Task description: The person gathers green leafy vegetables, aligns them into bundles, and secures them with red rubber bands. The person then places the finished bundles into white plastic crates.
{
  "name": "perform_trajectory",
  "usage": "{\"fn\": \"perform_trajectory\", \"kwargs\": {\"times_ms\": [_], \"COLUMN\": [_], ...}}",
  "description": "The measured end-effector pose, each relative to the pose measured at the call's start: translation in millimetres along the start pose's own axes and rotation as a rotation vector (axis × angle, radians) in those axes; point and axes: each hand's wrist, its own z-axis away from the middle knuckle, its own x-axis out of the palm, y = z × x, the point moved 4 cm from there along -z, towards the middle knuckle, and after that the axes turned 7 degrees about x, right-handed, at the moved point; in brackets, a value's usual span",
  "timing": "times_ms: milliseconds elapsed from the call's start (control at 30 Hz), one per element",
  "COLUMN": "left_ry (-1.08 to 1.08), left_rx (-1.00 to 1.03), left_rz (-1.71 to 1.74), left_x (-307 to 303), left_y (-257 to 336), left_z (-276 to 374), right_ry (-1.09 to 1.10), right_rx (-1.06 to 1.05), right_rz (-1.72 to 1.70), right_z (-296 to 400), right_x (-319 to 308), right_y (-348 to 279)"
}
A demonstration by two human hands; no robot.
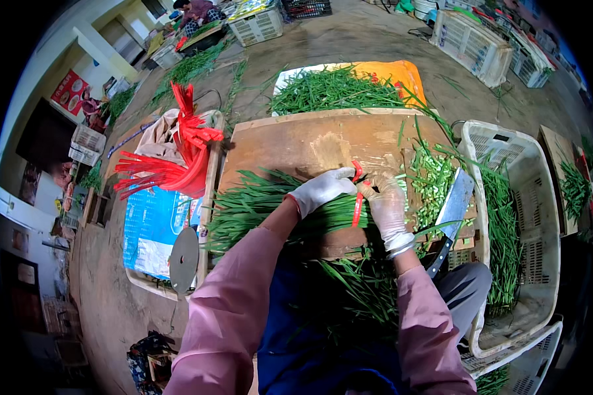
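A thick bundle of long green leafy stalks (262, 202) lies across a wooden board (276, 143), leaves to the left. A red tie strap (358, 210) runs round the bundle near its right end. My left hand (326, 188), in a white glove, rests on top of the bundle with its fingertips at the strap's upper loop. My right hand (386, 202), in a thin, pale glove, pinches the strap just right of it; its fingertips are partly hidden. Cut stalk ends (432, 177) lie at the board's right, beside a cleaver (454, 202) with a black handle.
Red straps (192, 168) stand in a container on the left, near a grey disc (184, 259). A white plastic crate (548, 197) holding stalks is at the right. Beyond the board, more greens (331, 91) lie on an orange and white sack (410, 74). People work farther back.
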Motion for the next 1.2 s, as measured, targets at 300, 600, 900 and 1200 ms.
{"fn": "perform_trajectory", "kwargs": {"times_ms": [300,600,900,1200], "left_ry": [0.254,0.79,0.999,0.89], "left_rx": [0.135,0.737,0.665,0.709], "left_rz": [-0.258,-1.031,-1.096,-1.002], "left_x": [4,36,66,49], "left_y": [-8,19,5,-11], "left_z": [-13,43,53,37], "right_ry": [-0.009,-0.092,-0.191,-0.273], "right_rx": [-0.032,-0.104,-0.227,-0.213], "right_rz": [0.081,0.092,0.161,0.304], "right_z": [2,3,-17,-43], "right_x": [-2,-3,1,31], "right_y": [-4,-11,-31,0]}}
